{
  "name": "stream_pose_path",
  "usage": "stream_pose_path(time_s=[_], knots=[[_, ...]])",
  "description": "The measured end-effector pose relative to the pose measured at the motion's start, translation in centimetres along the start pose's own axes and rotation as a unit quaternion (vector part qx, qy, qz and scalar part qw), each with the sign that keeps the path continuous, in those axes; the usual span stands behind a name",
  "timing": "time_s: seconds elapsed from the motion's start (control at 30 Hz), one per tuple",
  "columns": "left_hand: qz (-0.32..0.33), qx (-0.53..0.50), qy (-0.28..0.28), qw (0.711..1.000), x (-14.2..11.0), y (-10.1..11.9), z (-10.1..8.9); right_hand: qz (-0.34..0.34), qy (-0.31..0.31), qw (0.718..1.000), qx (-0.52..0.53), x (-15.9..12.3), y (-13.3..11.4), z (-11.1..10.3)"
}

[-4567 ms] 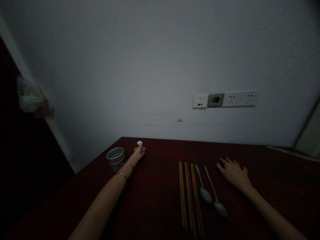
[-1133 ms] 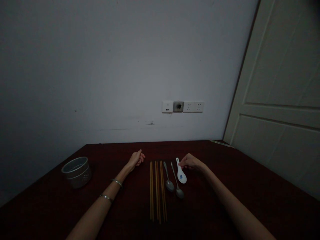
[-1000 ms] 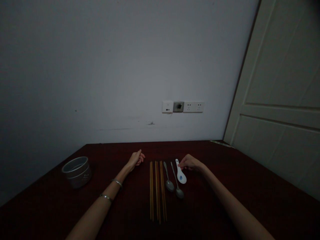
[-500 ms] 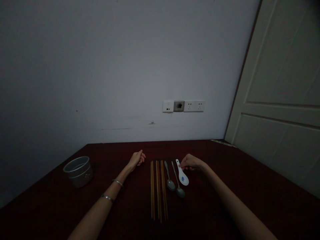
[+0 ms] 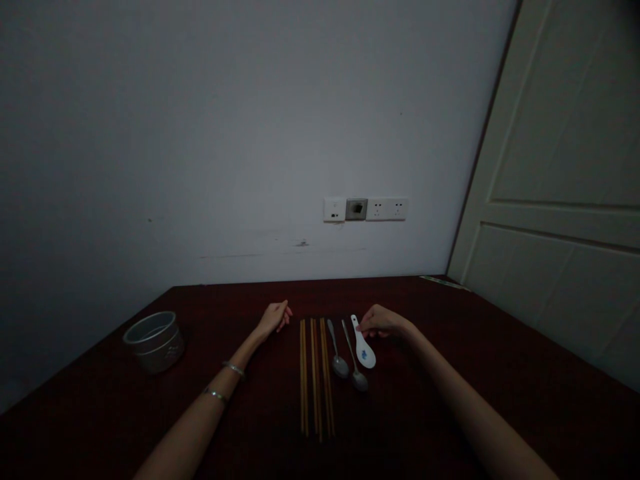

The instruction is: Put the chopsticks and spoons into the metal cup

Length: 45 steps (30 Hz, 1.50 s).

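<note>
Below a grey wall, the dark worktop bears a finished-looking row of chopsticks and two metal spoons. The white spoon sits at the row's right end, handle pinched in the right hand's fingers, not yet let go. The left hand's fingers curl loosely, part open, seemingly empty.

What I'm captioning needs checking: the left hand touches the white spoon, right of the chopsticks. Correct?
Not quite: the head view shows the right hand, not the left hand, touching the white spoon, right of the chopsticks.
</note>
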<state>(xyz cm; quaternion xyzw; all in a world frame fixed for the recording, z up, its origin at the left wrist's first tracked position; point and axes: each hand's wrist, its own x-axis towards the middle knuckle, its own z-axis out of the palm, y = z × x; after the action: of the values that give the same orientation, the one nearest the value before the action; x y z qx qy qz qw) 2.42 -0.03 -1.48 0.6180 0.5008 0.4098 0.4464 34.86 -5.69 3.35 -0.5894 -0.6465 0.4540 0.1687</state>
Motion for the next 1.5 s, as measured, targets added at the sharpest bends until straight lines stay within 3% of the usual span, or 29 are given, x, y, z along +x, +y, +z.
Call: stream_pose_path(time_s=[0.7,0.9,0.97,1.03,1.13,1.2,1.37,1.5], knots=[[0.022,0.044,0.000,0.999,0.1,-0.4,0.1,0.012,-0.009,1.000,0.008,-0.2,-0.1,0.2],[0.019,0.044,-0.001,0.999,-0.1,-0.2,0.2,0.012,-0.027,0.999,0.013,0.0,0.7,-1.1],[0.025,0.044,-0.001,0.999,-0.1,-0.2,0.2,0.015,0.013,1.000,0.019,0.4,1.1,-1.8],[0.032,0.048,-0.001,0.998,-0.1,-0.3,0.3,0.015,0.111,0.994,0.014,0.9,1.7,-2.5],[0.033,0.054,0.004,0.998,-0.1,-0.4,0.4,-0.002,0.295,0.955,-0.038,1.6,2.9,-2.8],[0.035,0.056,0.008,0.998,-0.1,-0.3,0.4,-0.027,0.359,0.927,-0.106,1.9,3.9,-2.5],[0.034,0.060,0.014,0.998,-0.3,0.0,0.5,-0.044,0.377,0.876,-0.298,2.5,6.1,-0.6],[0.016,0.048,0.010,0.999,-0.4,0.1,0.4,-0.012,0.374,0.856,-0.356,3.0,6.6,0.3]])
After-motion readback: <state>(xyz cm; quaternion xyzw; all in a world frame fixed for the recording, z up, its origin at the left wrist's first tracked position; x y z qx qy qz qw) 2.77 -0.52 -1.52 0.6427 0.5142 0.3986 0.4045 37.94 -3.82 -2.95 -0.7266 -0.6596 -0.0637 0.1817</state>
